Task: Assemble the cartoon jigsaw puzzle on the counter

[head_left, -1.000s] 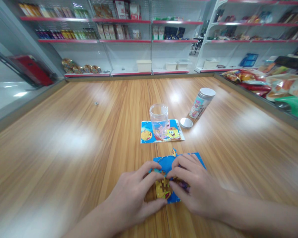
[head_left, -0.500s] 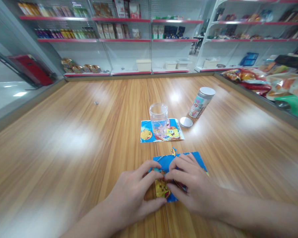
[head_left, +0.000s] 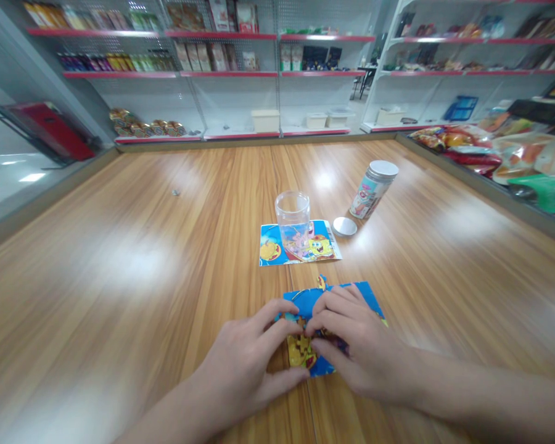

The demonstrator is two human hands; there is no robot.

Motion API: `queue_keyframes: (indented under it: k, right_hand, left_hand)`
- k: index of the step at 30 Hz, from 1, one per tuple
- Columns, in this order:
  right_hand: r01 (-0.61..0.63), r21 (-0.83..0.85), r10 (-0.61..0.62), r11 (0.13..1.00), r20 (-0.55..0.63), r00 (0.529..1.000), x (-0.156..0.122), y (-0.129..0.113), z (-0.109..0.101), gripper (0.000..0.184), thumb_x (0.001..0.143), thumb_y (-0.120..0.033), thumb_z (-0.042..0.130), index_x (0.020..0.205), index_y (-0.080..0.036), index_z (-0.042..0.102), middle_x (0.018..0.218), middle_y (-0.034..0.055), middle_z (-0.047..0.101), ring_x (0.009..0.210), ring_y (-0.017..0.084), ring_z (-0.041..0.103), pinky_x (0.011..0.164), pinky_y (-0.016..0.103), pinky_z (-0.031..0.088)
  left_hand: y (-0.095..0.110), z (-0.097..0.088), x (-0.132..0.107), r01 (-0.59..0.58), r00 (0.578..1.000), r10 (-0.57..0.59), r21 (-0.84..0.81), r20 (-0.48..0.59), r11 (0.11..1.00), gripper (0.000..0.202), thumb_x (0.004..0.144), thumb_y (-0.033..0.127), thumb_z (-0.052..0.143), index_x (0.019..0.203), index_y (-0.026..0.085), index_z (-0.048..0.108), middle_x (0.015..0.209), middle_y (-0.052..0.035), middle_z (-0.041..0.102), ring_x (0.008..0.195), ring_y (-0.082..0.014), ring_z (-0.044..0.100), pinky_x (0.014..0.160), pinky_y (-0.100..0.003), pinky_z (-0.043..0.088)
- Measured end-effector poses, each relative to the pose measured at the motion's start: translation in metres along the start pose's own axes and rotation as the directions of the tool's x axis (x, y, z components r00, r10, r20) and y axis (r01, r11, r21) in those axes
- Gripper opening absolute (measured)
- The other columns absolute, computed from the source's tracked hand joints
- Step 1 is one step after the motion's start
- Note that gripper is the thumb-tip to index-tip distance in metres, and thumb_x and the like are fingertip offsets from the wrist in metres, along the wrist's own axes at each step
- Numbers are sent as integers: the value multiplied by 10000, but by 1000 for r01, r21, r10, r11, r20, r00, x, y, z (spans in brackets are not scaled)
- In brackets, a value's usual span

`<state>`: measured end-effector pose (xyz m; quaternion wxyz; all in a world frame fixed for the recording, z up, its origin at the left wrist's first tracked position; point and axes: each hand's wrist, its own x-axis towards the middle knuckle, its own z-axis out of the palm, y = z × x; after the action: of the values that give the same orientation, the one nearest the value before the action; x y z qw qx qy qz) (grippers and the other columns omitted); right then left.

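In front of me lies a blue cartoon jigsaw puzzle, with a yellow and brown picture at its lower left. My left hand rests at its left side, thumb and fingers apart, fingertips touching the yellow part. Over the middle and right of it, my right hand is closed with bent fingers pressed down. Whatever those fingers may pinch is hidden beneath them. A small loose puzzle piece sits at the top edge. Beyond is a matching picture card, with a clear open jar standing on it.
A white lid lies right of the card, near a printed canister with a pale top. A tiny object is at the table's far left. Packaged goods border the right edge; stocked shelves stand behind the table.
The view has shifted very slightly, moving the whole scene a little to the left. Both hands stay over the puzzle, with barely any finger movement.
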<state>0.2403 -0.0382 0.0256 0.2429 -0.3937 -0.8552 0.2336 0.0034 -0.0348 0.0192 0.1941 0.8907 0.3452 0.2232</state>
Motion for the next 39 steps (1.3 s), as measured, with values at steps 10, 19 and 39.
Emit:
queue_keyframes:
  k: [10, 19, 39]
  right_hand:
    - [27, -15, -28, 1000, -12, 1000, 0, 1, 3, 52, 913, -166, 615, 900, -200, 652, 923, 20, 618, 878, 185, 516, 812, 374, 321]
    - [106, -37, -106, 994, -19, 994, -3, -2, -1, 214, 819, -34, 549, 835, -203, 679, 936, 32, 585, 851, 185, 498, 793, 387, 307]
    - [129, -55, -138, 990, -212, 968, -5, 1, 1, 210, 826, -26, 537, 859, -193, 662, 849, 40, 568, 782, 182, 505, 745, 380, 314]
  left_hand:
    - [1, -2, 1, -2, 1000, 2, 0, 10, 1000, 316, 877, 368, 707, 1140, 246, 583, 1257, -62, 604, 973, -186, 708, 728, -308, 614]
    - [0, 0, -1, 3, 1000, -3, 5, 2, 1000, 302, 859, 349, 717, 1102, 240, 576, 1253, -63, 605, 925, -187, 710, 689, -309, 606]
    - [-23, -12, -4, 354, 920, -321, 130, -223, 926, 153, 922, 286, 542, 1034, 197, 596, 1041, -48, 585, 654, -120, 569, 580, -261, 454]
